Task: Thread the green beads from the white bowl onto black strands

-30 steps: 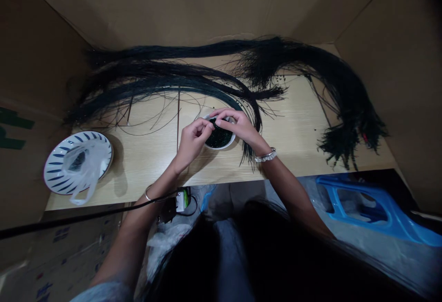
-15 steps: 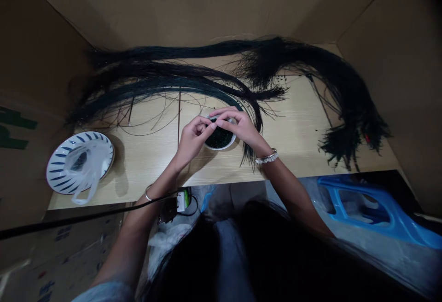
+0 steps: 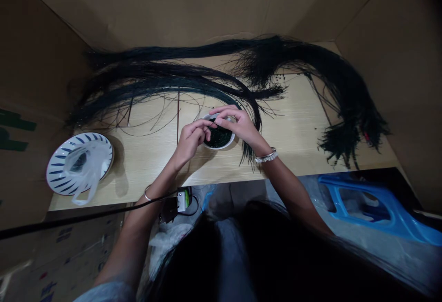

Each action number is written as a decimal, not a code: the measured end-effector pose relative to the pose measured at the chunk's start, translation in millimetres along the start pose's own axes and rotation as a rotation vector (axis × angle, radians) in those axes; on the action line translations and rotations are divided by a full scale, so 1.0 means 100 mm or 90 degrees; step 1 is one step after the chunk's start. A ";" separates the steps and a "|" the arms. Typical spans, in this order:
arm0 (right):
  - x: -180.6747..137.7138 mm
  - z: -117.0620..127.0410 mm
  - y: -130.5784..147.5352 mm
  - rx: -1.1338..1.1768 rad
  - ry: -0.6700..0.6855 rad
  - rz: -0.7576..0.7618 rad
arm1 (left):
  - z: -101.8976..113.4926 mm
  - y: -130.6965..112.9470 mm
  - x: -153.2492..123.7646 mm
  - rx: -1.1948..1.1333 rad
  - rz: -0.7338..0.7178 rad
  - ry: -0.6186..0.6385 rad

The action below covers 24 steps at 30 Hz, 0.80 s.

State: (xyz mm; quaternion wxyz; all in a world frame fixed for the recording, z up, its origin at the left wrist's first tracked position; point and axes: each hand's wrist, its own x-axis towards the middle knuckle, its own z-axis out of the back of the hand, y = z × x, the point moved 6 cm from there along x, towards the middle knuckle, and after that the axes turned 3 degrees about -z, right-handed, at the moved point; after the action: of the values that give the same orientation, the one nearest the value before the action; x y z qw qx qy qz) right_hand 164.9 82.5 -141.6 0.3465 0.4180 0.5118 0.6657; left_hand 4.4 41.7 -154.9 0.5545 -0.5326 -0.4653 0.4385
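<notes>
A small white bowl [image 3: 230, 140] of tiny dark green beads sits in the middle of a pale wooden table [image 3: 293, 141]. My left hand [image 3: 189, 140] is pinched shut at the bowl's left rim, holding something too thin to make out. My right hand [image 3: 239, 124] hovers over the bowl's right side with thumb and forefinger pinched together, apparently on a fine dark strand. The two pinches almost meet above the beads. Long bundles of black strands [image 3: 172, 78] sweep across the table behind the bowl.
A blue-striped plate [image 3: 58, 157] holding a clear plastic bag [image 3: 84, 166] stands at the table's left end. Another black strand bundle [image 3: 348, 104] hangs off the right side. Cardboard walls [image 3: 193, 7] enclose the table. A blue plastic stool [image 3: 376, 207] stands below right, and a black cable [image 3: 69, 219] crosses lower left.
Both hands stayed over the bowl. My left fingers shifted slightly lower toward the rim, and the right thumb and forefinger adjusted their pinch.
</notes>
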 end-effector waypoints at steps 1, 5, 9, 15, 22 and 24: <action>0.00 0.00 0.00 0.001 -0.002 -0.002 | 0.00 0.00 0.00 -0.002 0.001 -0.005; -0.01 0.01 0.01 0.001 -0.011 0.000 | 0.00 -0.06 -0.02 0.029 -0.002 -0.047; -0.01 0.02 0.03 -0.012 -0.010 0.028 | 0.01 -0.10 -0.02 0.049 -0.019 -0.073; -0.01 0.05 0.04 -0.117 -0.046 0.051 | 0.05 -0.07 -0.01 0.001 0.007 -0.097; -0.12 -0.03 0.00 -0.597 -0.013 0.005 | 0.06 -0.07 -0.01 -0.038 0.035 -0.101; -0.16 -0.06 -0.04 -0.647 0.019 -0.009 | 0.06 -0.08 0.00 -0.037 0.032 -0.100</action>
State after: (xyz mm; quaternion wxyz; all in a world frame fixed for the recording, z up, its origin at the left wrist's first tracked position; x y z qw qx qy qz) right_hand 165.9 66.8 -149.4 0.5035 0.1836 0.1311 0.8340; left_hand -1.9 42.1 -147.1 0.4893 -0.5241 -0.5067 0.4787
